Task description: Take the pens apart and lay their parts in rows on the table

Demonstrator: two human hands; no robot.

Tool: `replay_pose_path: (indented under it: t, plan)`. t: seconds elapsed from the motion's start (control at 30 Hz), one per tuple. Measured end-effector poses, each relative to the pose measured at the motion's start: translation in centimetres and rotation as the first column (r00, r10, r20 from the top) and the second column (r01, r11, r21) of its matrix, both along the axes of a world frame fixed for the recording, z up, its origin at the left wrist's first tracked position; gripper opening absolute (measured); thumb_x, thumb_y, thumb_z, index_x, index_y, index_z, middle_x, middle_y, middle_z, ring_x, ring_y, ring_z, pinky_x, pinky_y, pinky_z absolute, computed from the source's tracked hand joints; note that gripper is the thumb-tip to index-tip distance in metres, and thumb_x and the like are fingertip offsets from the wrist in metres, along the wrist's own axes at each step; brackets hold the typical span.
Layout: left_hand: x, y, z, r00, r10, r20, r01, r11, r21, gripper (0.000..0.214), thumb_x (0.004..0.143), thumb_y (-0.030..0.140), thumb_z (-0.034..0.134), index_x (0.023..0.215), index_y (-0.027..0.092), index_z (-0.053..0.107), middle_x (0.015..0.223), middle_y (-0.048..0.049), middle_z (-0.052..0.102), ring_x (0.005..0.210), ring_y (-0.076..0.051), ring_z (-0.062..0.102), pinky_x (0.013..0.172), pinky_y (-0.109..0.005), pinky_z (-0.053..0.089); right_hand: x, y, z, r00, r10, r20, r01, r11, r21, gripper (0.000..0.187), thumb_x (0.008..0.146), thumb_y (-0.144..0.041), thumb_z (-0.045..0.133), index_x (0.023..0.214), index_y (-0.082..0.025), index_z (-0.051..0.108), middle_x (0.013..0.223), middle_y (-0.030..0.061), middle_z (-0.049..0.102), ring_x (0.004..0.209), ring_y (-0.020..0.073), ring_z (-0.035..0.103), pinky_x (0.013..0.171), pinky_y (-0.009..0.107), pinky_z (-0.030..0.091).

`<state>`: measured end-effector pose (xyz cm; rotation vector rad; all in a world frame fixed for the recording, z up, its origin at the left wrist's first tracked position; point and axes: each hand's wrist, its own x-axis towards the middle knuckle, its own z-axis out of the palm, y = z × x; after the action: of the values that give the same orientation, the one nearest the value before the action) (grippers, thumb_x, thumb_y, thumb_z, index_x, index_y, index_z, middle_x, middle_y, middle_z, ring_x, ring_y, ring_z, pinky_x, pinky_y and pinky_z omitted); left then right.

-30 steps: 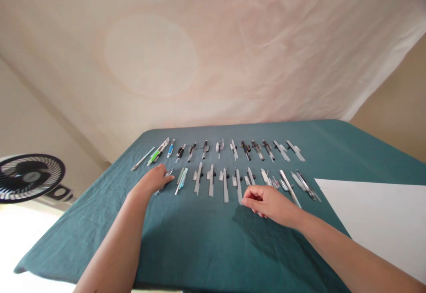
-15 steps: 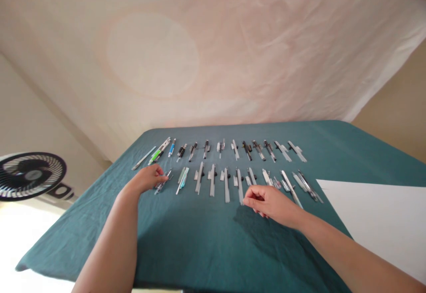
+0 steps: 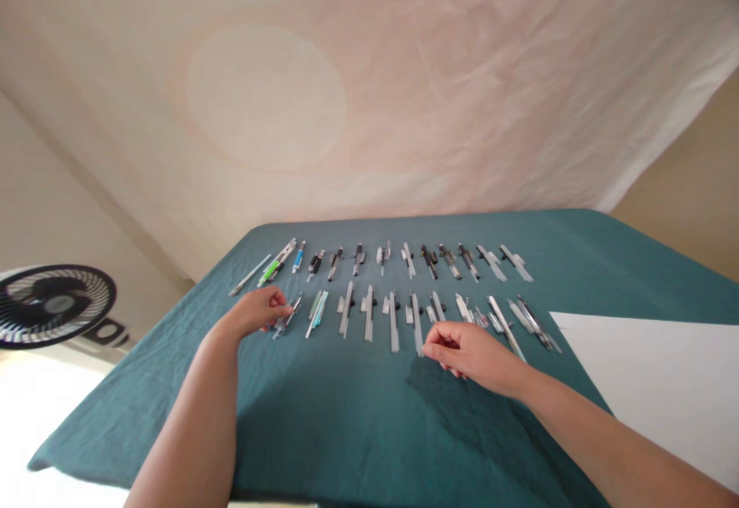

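Note:
My left hand reaches to the left end of the front row, thumb and forefinger closed at a taken-apart pen with clear and dark parts. The fingers cover part of it. Beside it lies a mint-green pen. My right hand hovers low over the cloth with its fingertips pinched together; whatever may be between them is hidden. Its fingertips are close to the lower end of a clear pen barrel. A white pen lies just beyond the knuckles.
Behind stretches a second row of pens, among them a green-and-white pen, a blue pen and a black pen. A green cloth covers the table. White paper lies at right; a fan stands off the left edge.
The pen parts by my left hand have shifted slightly to the right and turned a little. My right hand has barely moved.

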<state>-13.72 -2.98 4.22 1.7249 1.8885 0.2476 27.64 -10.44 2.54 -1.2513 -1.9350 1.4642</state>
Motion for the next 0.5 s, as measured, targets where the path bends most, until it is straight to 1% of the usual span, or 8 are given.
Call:
replay_pose_path:
  t: [0.1, 0.27, 0.3, 0.37, 0.43, 0.47, 0.5]
  plan:
    - [0.1, -0.1, 0.0, 1.0, 0.007, 0.028, -0.006, 0.999, -0.034, 0.038, 0.063, 0.049, 0.059, 0.081, 0.016, 0.054, 0.068, -0.0033, 0.061, 0.06, -0.018, 0.059, 0.048, -0.026, 0.046, 0.0, 0.0, -0.1, 1.0, 0.002, -0.006, -0.002, 1.0, -0.006, 0.026, 0.083, -0.042, 0.049, 0.079, -0.017, 0.054, 0.062, -0.0025, 0.051, 0.052, 0.0076, 0.047, 0.048, 0.018, 0.036]
    - [0.0, -0.1, -0.1, 0.999, -0.004, 0.041, 0.006, 0.999, -0.037, 0.036, 0.063, 0.048, 0.058, 0.08, 0.016, 0.054, 0.068, -0.0025, 0.06, 0.06, -0.018, 0.059, 0.049, -0.025, 0.045, 0.0, 0.0, 0.1, 1.0, -0.001, -0.001, 0.001, 1.0, -0.003, 0.028, 0.083, -0.043, 0.049, 0.08, -0.017, 0.055, 0.063, -0.0018, 0.052, 0.054, 0.0081, 0.048, 0.049, 0.018, 0.036]
    - [-0.2, -0.1, -0.1, 1.0, -0.001, 0.03, 0.002, 1.0, -0.013, 0.035, 0.065, 0.048, 0.057, 0.08, 0.016, 0.055, 0.067, -0.0021, 0.06, 0.059, -0.017, 0.059, 0.049, -0.025, 0.045, 0.0, 0.0, 0.2, 1.0, -0.003, -0.003, 0.003, 1.0, -0.003, 0.028, 0.083, -0.043, 0.049, 0.079, -0.016, 0.055, 0.062, -0.0017, 0.052, 0.054, 0.0083, 0.048, 0.049, 0.018, 0.037]
    - [-0.4, 0.0, -0.1, 0.999, 0.036, -0.016, -0.034, 0.996, 0.088, 0.032, 0.068, 0.047, 0.053, 0.08, 0.017, 0.055, 0.065, -0.0012, 0.06, 0.059, -0.017, 0.059, 0.05, -0.024, 0.043, -0.1, 0.0, 0.4, 1.0, -0.011, -0.015, 0.011, 1.0, -0.003, 0.028, 0.082, -0.044, 0.05, 0.078, -0.016, 0.055, 0.062, -0.0016, 0.052, 0.055, 0.0086, 0.048, 0.049, 0.018, 0.037]
    - [-0.7, 0.5, -0.1, 0.99, 0.109, -0.09, -0.087, 0.972, 0.218, 0.031, 0.071, 0.047, 0.049, 0.082, 0.019, 0.056, 0.065, -0.0006, 0.06, 0.059, -0.017, 0.059, 0.053, -0.024, 0.043, -0.2, 0.0, 0.6, 0.999, -0.024, -0.035, 0.024, 1.0, -0.002, 0.028, 0.082, -0.044, 0.05, 0.078, -0.016, 0.055, 0.062, -0.0016, 0.051, 0.055, 0.0086, 0.048, 0.049, 0.018, 0.037]
    - [-0.8, 0.9, 0.0, 0.981, 0.146, -0.125, -0.108, 0.958, 0.265, 0.03, 0.072, 0.047, 0.048, 0.082, 0.019, 0.056, 0.066, -0.0006, 0.061, 0.059, -0.017, 0.06, 0.054, -0.025, 0.042, -0.2, 0.0, 0.6, 0.999, -0.032, -0.045, 0.032, 0.999, -0.002, 0.028, 0.082, -0.044, 0.049, 0.078, -0.017, 0.055, 0.062, -0.0017, 0.051, 0.054, 0.0085, 0.048, 0.049, 0.018, 0.037]
    - [-0.8, 1.4, 0.0, 0.974, 0.176, -0.143, -0.131, 0.952, 0.276, 0.03, 0.072, 0.046, 0.048, 0.084, 0.02, 0.057, 0.069, -0.0011, 0.062, 0.061, -0.017, 0.06, 0.057, -0.025, 0.042, -0.2, 0.1, 0.7, 0.998, -0.041, -0.052, 0.041, 0.999, -0.002, 0.028, 0.082, -0.044, 0.049, 0.079, -0.017, 0.055, 0.062, -0.0019, 0.051, 0.053, 0.0085, 0.047, 0.048, 0.018, 0.037]
